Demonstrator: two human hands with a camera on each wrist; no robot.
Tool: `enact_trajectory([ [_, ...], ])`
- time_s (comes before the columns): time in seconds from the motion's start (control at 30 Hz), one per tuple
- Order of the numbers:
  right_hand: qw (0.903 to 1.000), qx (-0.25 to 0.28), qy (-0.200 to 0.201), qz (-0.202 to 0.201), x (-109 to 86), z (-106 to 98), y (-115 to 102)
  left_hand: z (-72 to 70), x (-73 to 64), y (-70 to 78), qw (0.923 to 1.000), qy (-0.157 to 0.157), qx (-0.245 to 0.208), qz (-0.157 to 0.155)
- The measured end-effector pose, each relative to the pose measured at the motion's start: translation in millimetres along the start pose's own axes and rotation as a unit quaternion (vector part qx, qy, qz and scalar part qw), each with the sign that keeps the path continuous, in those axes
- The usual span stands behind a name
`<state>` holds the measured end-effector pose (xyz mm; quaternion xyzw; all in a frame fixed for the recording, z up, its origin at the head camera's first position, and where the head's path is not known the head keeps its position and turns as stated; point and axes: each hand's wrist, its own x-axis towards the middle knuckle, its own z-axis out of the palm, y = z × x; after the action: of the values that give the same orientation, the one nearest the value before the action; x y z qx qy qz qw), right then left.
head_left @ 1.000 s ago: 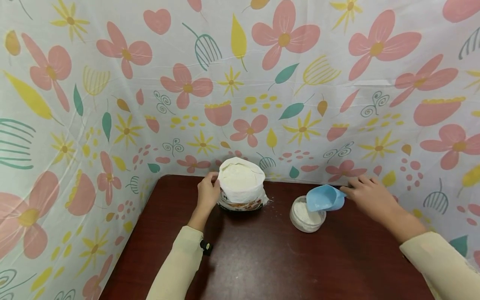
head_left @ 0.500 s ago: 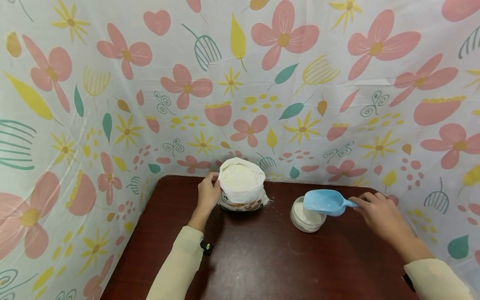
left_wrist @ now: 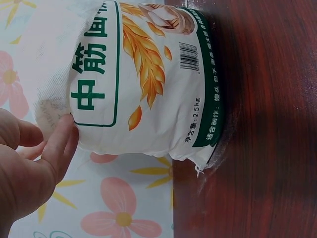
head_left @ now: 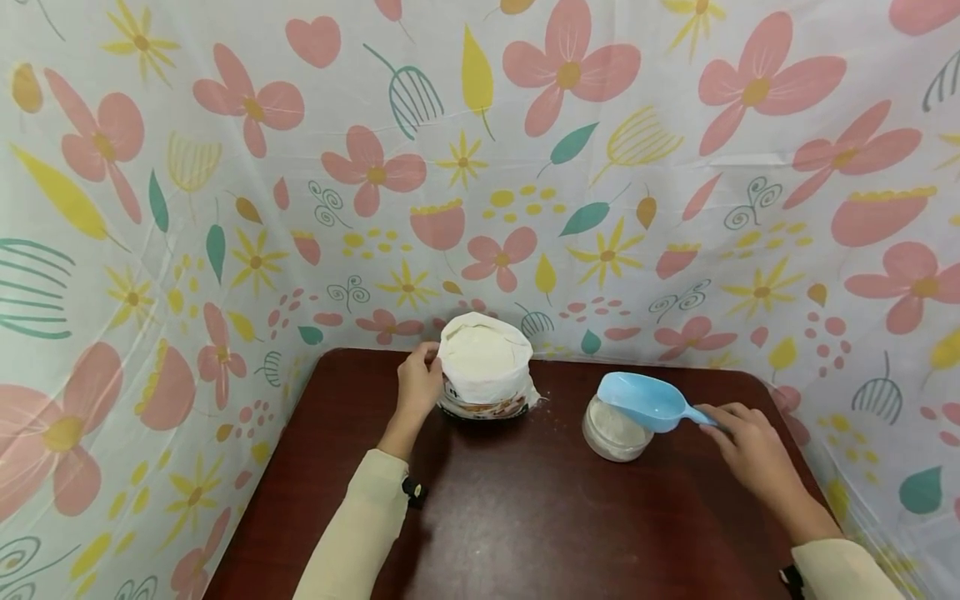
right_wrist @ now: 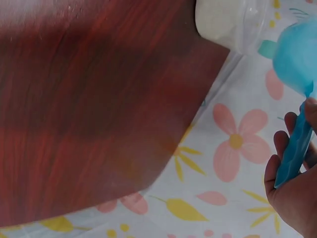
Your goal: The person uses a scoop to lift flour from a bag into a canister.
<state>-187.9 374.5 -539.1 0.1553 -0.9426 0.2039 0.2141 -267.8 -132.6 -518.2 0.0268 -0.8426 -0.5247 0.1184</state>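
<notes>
A white flour bag (head_left: 485,360) stands at the back of the table, its top folded down and pale flour showing inside. My left hand (head_left: 417,379) pinches the bag's rolled rim at its left side; in the left wrist view the fingers (left_wrist: 58,144) lie against the printed bag. On the right, my right hand (head_left: 753,442) grips the handle of a light-blue scoop (head_left: 651,402). The scoop is above a round clear jar (head_left: 617,433) of white flour, covering part of its opening. In the right wrist view, the handle (right_wrist: 295,146) lies across the curled fingers.
The dark red-brown wooden table (head_left: 525,517) carries a dusting of flour beside the bag. A flower-printed cloth (head_left: 480,167) hangs close behind the table and along its left side.
The scoop has turned from tipped over the jar to a more lengthwise position and shifted slightly left. My right hand has moved right and down. The left hand and bag stay put.
</notes>
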Motion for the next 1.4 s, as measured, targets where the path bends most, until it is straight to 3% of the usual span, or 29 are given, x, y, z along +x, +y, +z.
enact_trajectory([
  [0.13, 0.9996, 0.013, -0.002, 0.023, -1.1, 3, -4, -0.1, 0.1, 1.4, 1.0, -0.003, 0.003, -0.005],
  [0.4, 0.9987, 0.039, 0.016, 0.028, 5.4, 10, -13, 0.2, 0.9, 1.1, 1.0, -0.002, 0.002, -0.006],
  [0.83, 0.9986, 0.05, 0.015, -0.001, 43.2, 5, -40, 0.3, 0.2, -0.6, 1.0, -0.001, -0.001, -0.002],
  [1.17, 0.9966, 0.035, 0.029, -0.069, 82.7, -4, -63, -0.1, 0.5, -2.2, 0.9999, -0.006, -0.01, -0.006],
  [1.4, 0.9926, 0.013, 0.014, -0.12, 109.6, -14, -78, -0.2, 0.2, 0.4, 0.9999, -0.003, -0.011, -0.003],
])
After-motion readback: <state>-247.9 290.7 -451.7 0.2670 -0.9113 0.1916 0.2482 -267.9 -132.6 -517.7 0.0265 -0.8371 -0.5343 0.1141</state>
